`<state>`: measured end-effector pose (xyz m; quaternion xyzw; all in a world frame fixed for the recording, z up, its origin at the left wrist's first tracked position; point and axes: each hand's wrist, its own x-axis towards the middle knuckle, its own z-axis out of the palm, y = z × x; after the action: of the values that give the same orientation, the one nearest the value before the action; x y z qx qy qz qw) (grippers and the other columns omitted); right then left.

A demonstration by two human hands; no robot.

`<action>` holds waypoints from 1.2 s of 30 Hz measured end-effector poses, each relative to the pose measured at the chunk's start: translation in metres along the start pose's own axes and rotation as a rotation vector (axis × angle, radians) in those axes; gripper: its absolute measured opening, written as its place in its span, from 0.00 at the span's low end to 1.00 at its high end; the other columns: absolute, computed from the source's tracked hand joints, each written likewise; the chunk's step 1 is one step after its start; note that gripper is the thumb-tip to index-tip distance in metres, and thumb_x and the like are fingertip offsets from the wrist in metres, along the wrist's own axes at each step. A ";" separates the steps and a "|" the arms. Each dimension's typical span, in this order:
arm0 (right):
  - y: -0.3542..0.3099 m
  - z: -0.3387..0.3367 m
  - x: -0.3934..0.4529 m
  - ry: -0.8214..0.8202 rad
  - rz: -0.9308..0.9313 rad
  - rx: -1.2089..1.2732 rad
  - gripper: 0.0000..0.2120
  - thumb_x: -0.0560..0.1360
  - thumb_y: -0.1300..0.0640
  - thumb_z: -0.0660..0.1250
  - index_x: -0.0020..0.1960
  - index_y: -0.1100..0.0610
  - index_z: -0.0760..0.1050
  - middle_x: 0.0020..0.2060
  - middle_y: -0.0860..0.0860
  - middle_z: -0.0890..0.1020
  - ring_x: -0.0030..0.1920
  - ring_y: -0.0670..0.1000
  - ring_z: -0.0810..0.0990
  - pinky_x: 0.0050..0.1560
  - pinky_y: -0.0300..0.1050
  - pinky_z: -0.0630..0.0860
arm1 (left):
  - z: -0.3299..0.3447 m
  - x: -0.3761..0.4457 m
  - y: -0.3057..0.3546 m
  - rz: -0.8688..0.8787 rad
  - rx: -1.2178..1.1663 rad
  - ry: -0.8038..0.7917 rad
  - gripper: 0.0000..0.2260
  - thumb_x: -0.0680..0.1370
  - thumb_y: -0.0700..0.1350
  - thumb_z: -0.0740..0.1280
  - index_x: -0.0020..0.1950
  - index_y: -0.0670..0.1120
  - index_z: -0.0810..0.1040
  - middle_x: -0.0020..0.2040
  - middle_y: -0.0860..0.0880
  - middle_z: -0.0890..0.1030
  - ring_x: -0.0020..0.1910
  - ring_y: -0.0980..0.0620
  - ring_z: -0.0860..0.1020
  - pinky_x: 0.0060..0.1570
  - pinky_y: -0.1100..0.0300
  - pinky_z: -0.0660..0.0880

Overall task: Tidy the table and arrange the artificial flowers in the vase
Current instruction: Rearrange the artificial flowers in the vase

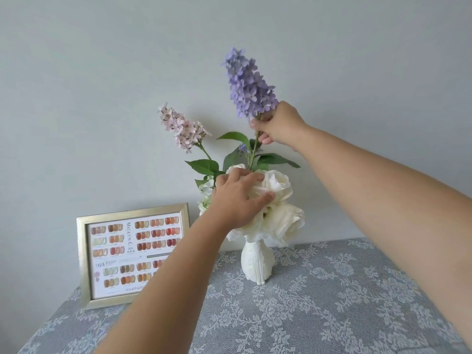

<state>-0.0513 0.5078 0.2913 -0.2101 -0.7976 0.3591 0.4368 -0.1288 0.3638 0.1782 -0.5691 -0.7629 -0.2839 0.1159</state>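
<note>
A white ceramic vase stands upright on the grey lace tablecloth, toward the far edge, against the wall. It contains white roses, a pink lilac spray leaning left, and a purple lilac spray rising to the right. The right hand pinches the purple spray's stem just below the blooms, fingers clamped on it. The left hand rests on the white roses, fingers curled around an upper bloom. A gold-framed nail colour chart stands left of the vase.
</note>
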 end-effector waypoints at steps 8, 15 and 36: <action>0.005 0.020 -0.004 -0.207 0.072 -0.258 0.07 0.74 0.57 0.71 0.44 0.62 0.80 0.35 0.57 0.83 0.36 0.52 0.85 0.38 0.42 0.82 | -0.006 -0.001 -0.001 0.004 -0.011 0.009 0.25 0.75 0.65 0.62 0.70 0.58 0.71 0.66 0.52 0.72 0.67 0.41 0.64 0.69 0.50 0.58; 0.028 0.030 -0.017 -0.210 0.101 -0.462 0.11 0.71 0.53 0.73 0.42 0.63 0.82 0.32 0.54 0.84 0.35 0.51 0.81 0.40 0.43 0.79 | -0.006 -0.001 -0.004 -0.033 -0.044 -0.002 0.23 0.76 0.64 0.62 0.70 0.60 0.71 0.64 0.51 0.71 0.67 0.41 0.63 0.67 0.52 0.58; 0.053 0.026 -0.025 -0.288 0.209 -0.515 0.05 0.73 0.64 0.62 0.43 0.61 0.77 0.37 0.55 0.75 0.38 0.52 0.71 0.34 0.40 0.66 | -0.005 -0.001 -0.004 -0.048 -0.092 -0.027 0.23 0.76 0.64 0.61 0.69 0.59 0.73 0.65 0.51 0.71 0.67 0.43 0.61 0.60 0.59 0.54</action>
<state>-0.0587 0.5159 0.2282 -0.3420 -0.8900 0.2142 0.2123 -0.1329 0.3594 0.1809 -0.5592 -0.7640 -0.3138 0.0723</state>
